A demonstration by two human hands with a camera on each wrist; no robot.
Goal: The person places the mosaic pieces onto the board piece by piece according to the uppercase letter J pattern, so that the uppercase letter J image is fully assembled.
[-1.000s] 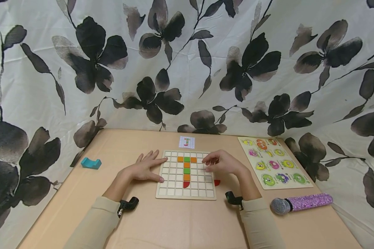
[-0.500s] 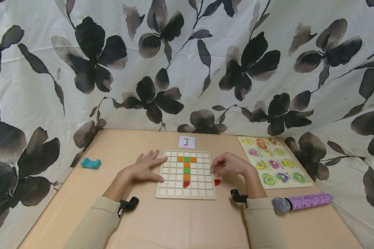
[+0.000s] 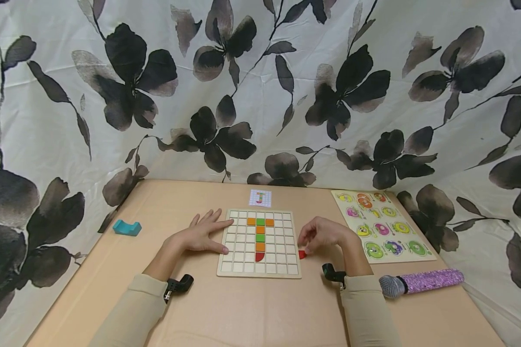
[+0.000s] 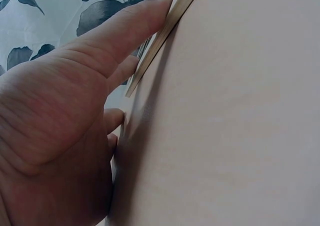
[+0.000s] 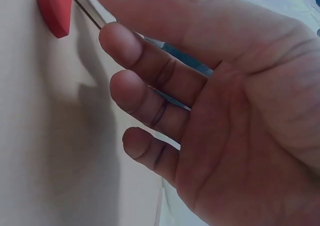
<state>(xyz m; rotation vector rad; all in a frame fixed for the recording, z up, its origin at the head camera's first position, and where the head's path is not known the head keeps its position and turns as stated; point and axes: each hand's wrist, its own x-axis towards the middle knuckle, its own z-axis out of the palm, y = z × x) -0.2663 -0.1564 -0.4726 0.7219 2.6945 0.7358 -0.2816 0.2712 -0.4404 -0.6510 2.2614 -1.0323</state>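
A pale grid board [image 3: 238,266] lies on the table with a column of orange, green and red tiles [image 3: 260,238] in its cells. My left hand [image 3: 201,233] spreads at the board's left side, thumb and index fingertips right at the edge. In the left wrist view, the thumb [image 4: 125,28] reaches along the board's wooden side. Just off the board's right edge lies a red rounded piece [image 3: 302,254]. My right hand [image 3: 323,235] hovers beside it with loosely bent fingers. In the right wrist view, that red piece [image 5: 56,8] sits apart from the fingertips [image 5: 120,45].
A small pattern card [image 3: 260,198] lies behind the board. At the right are a fruit picture board [image 3: 399,248] and a purple glittery microphone [image 3: 434,282]. A teal block [image 3: 127,228] sits far left. A floral curtain hangs behind the table.
My right hand has moved right, off the board, then slightly down toward the red piece beside it. My left hand has stayed at the board's left edge.
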